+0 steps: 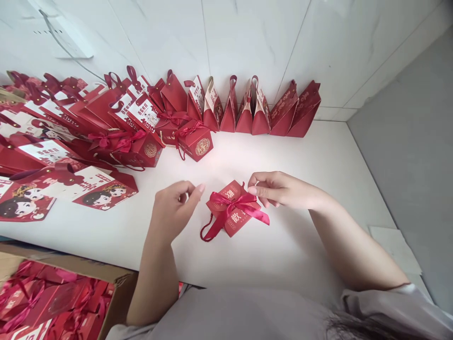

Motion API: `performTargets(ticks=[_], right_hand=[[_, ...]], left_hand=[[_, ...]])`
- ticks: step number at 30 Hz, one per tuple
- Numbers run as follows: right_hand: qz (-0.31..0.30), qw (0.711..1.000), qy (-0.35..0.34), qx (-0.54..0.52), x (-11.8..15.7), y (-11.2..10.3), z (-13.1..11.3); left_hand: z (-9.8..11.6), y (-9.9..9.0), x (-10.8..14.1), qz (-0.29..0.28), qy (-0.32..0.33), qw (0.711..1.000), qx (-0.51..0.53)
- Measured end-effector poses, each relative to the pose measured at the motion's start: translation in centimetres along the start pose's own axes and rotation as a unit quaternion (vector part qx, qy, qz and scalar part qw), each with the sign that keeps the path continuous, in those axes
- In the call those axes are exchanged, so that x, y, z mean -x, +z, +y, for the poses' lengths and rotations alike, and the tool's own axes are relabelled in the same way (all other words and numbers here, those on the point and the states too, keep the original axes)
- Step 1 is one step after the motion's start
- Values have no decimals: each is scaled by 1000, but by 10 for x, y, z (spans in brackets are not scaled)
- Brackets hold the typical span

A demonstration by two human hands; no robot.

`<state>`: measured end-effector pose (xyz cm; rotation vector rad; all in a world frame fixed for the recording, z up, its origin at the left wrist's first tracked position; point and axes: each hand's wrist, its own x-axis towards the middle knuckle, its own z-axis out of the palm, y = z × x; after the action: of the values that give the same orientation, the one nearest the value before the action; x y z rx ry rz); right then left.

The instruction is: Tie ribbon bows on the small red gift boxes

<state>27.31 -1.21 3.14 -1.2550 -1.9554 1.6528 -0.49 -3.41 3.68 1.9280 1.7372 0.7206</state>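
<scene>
A small red gift box (pixel 231 226) with white characters lies on the white tabletop. A glossy crimson ribbon bow (pixel 234 204) crosses its top, one tail hanging over the lower left side. From the box's left end a dark red cord (pixel 204 233) loops onto the table. My left hand (pixel 177 208) hovers left of the box, fingers loosely curled, thumb held out, nothing in it. My right hand (pixel 276 189) is at the box's right corner beside the bow's right loop. Its thumb and index tips are close together; no ribbon shows between them, and contact with the bow is unclear.
Two red boxes with bows (pixel 203 146) (pixel 150 150) stand behind. Upright red gift bags (pixel 244 113) line the wall, with many more bags (pixel 102 191) crowded at left. An open cardboard carton (pixel 122 283) of ribboned red boxes sits lower left. A grey wall (pixel 406 127) bounds the right.
</scene>
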Motion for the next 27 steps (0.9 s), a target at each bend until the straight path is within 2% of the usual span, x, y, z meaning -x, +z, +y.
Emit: performTargets(ticks=[4, 7, 12, 15, 17, 19, 22, 27], right_hand=[[-48, 998, -42, -24, -1, 0, -1], [-34, 996, -76, 19, -2, 0, 0], [11, 993, -101, 61, -3, 3, 2], [22, 992, -111, 58, -5, 4, 4], [17, 994, -99, 42, -7, 4, 5], [3, 996, -86, 14, -9, 4, 7], [-11, 996, -80, -27, -12, 5, 10], [-16, 994, -76, -73, -18, 7, 15]], left_hand=[[-2, 2, 35, -82, -86, 993, -26], [-8, 14, 52, -127, -113, 985, 6], [-18, 36, 62, -183, -121, 956, 193], [-21, 46, 62, -207, -153, 906, 336], [-22, 51, 63, -204, -177, 866, 421], [-23, 54, 62, -185, -191, 840, 473], [-25, 57, 62, -168, -202, 831, 491], [-30, 59, 62, -174, -184, 838, 483]])
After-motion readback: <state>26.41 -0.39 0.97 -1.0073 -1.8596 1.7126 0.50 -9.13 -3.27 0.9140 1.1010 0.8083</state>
